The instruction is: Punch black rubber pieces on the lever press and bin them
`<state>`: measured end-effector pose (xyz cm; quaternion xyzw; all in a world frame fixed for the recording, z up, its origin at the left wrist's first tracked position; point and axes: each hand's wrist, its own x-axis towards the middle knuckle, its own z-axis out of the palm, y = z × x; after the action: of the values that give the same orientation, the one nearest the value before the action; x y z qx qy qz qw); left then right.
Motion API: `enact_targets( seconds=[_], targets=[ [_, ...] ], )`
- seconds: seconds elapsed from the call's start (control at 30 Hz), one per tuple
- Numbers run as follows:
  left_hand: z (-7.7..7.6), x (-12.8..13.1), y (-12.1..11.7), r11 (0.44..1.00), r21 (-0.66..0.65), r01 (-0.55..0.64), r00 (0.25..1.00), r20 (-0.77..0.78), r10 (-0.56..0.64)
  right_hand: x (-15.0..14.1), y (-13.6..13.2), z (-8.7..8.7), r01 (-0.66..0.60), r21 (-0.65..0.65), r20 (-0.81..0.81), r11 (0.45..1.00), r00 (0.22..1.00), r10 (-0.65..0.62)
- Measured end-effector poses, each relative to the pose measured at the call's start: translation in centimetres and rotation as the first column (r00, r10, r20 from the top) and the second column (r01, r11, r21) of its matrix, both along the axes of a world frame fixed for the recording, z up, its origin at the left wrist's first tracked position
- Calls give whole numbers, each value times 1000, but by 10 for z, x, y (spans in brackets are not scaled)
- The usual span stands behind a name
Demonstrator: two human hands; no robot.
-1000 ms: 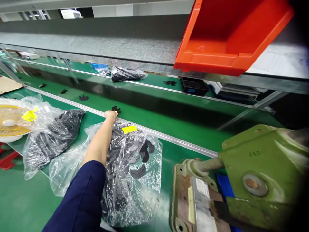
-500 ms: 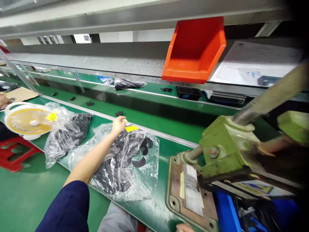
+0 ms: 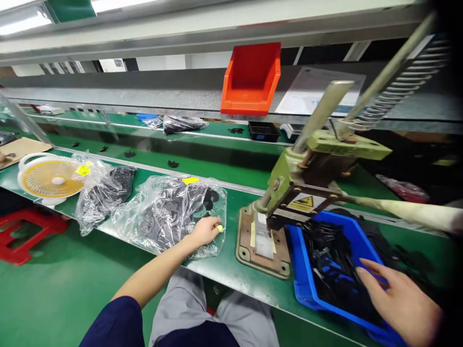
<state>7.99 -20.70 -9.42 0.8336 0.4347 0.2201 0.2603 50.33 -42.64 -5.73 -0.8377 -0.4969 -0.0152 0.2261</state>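
Nothing is gripped by either hand. Loosely curled, the left hand (image 3: 206, 230) is laid on the near edge of a clear plastic bag (image 3: 170, 212) of dark curved parts, a yellow cot worn on one fingertip. The right hand (image 3: 398, 299) is spread open, fingers reaching into the blue tray (image 3: 300, 270) of black parts at the near right, its fingertips touching the pile.

Between bag and tray a green lever press (image 3: 307, 168) is stood on a brown base plate (image 3: 253, 250), which touches the tray's left wall. Open green bench is left along the near edge, in front of the plate and bag. A silver rail (image 3: 235, 185) bounds the bench behind, with the conveyor belt (image 3: 217, 164) beyond it carrying small black pieces set apart.

A yellow warning triangle label (image 3: 306, 202) is borne on the press; its print cannot be read. Yellow tags are seen on the bag and on a second bag (image 3: 104, 193) to the left, just beside a yellow fan (image 3: 50, 178); no writing is legible. An orange bin (image 3: 251, 79) is hung above.
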Motion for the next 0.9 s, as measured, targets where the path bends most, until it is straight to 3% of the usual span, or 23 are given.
enact_targets(
  seconds=[0.1, 0.13, 0.47, 0.53, 0.67, 0.8, 0.9],
  targets=[
    [-13, 1, 0, 996, 87, -2, 999, -37, 5, -6, 1, 9, -124, -306, -67, 944, 992, 108],
    [-16, 1, 0, 993, 115, 7, 999, -37, -3, -12, 2, 9, -172, -345, -79, 923, 985, 154],
    [-28, -3, 10, 981, 189, 36, 999, -9, -34, -35, 26, 0, -362, -459, -204, 811, 932, 301],
    [-27, -4, 9, 982, 186, 37, 999, -13, -35, -37, 25, 2, -356, -443, -206, 823, 934, 293],
    [-22, -4, 8, 986, 166, 26, 1000, -14, -24, -39, 17, 7, -280, -327, -204, 903, 953, 222],
    [-21, -4, 8, 989, 143, 27, 1000, -4, -27, -39, 9, 16, -185, -117, -286, 976, 947, 145],
    [-21, -5, 12, 995, 105, -4, 998, 67, -3, -47, 2, 23, -42, 110, -395, 993, 915, 83]
  ],
)
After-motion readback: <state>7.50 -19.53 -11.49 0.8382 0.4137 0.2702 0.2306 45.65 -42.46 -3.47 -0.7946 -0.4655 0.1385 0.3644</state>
